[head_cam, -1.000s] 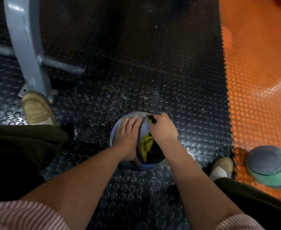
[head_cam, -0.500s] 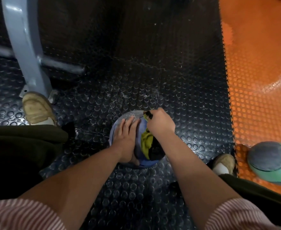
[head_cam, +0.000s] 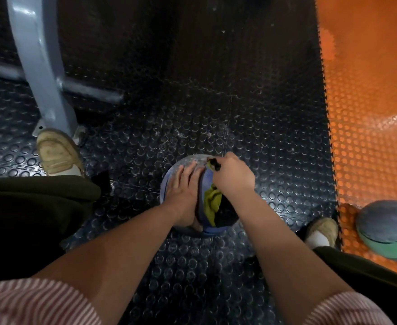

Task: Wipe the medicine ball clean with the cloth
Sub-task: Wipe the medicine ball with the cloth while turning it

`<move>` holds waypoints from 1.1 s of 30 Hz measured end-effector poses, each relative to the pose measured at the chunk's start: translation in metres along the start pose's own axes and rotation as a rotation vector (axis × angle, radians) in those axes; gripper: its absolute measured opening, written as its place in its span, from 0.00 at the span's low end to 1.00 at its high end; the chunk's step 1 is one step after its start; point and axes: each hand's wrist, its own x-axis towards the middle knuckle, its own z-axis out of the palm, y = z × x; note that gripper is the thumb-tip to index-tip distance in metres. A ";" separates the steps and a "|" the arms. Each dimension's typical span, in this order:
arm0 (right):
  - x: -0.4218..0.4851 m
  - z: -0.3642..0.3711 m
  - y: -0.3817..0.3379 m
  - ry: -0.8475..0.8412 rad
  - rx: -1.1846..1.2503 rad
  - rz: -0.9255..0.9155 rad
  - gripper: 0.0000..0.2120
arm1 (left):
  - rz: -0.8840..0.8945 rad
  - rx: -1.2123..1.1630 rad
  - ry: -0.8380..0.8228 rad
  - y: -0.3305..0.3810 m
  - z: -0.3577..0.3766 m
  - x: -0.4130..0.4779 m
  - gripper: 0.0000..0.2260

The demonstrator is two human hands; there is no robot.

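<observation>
1. Head view: the ball (head_cam: 205, 186), blue with a dusty grey top, sits on the black studded mat (head_cam: 192, 102), low in the middle of the frame, between the person's two feet.
2. The left hand (head_cam: 183, 193) lies flat on the ball's left side. Its fingers are straight and spread, and they point away from the person over the grey top. It presses the ball and grasps nothing.
3. The right hand (head_cam: 234, 177) is balled into a fist on the ball's upper right side, with its fingers curled round the cloth (head_cam: 212, 202).
4. A small dark tip of the cloth pokes out of the fist at the far end. The rest, yellow-green and black, hangs below the wrist and lies against the ball's near side, between the two forearms.
5. A tan shoe (head_cam: 56, 152) stands at the left, just beside the foot of a pale grey post (head_cam: 35, 66). A grey bar runs from the post along the floor.
6. A second tan shoe (head_cam: 324, 231) stands at the right, at the edge of the black mat.
7. An orange mat (head_cam: 368, 113) with the same studs joins the black one by a toothed seam down the right side.
8. A green ball (head_cam: 387, 226) with a grey top rests on the orange mat, near the right shoe and well apart from the blue ball.
9. Striped pink sleeves (head_cam: 28, 301) cover both upper arms at the bottom edge.
</observation>
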 end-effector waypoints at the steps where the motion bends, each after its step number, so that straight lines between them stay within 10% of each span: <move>1: 0.005 -0.003 -0.002 -0.013 -0.001 0.013 0.15 | 0.001 -0.018 0.004 0.000 -0.002 0.000 0.66; 11: -0.042 0.005 -0.008 -0.102 -0.090 -0.202 0.20 | -0.006 -0.082 0.043 -0.017 0.004 0.016 0.56; 19: 0.013 -0.011 -0.020 -0.096 0.037 0.062 0.13 | 0.028 -0.121 0.013 -0.008 -0.015 -0.006 0.64; 28: -0.047 0.012 -0.024 -0.123 -0.126 -0.253 0.16 | -0.001 -0.214 0.012 -0.017 -0.014 -0.010 0.50; 33: -0.012 -0.007 -0.027 -0.105 -0.145 -0.133 0.14 | -0.049 -0.236 0.025 -0.019 -0.006 -0.011 0.61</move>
